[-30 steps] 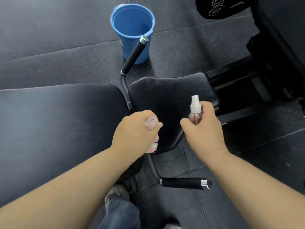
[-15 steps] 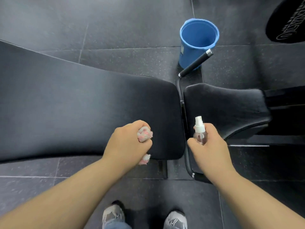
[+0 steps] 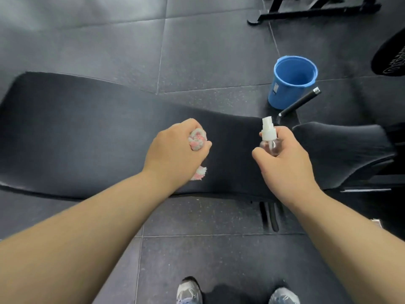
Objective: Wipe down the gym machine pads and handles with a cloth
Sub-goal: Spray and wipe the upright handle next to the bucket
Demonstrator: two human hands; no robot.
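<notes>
Both hands hover over the long bench pad (image 3: 87, 132), your left hand (image 3: 175, 152) clenching the pink-white cloth (image 3: 198, 140), your right hand (image 3: 285, 159) curled round the spray bottle (image 3: 269, 137), presumably to mist before wiping.

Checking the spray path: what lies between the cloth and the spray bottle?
In the head view, only bare black bench pad shows between the cloth in the left hand and the spray bottle in the right hand.

Left hand (image 3: 175, 151) grips cloth (image 3: 198, 140); right hand (image 3: 285, 159) holds a seemingly clear spray bottle (image 3: 269, 137).
</notes>
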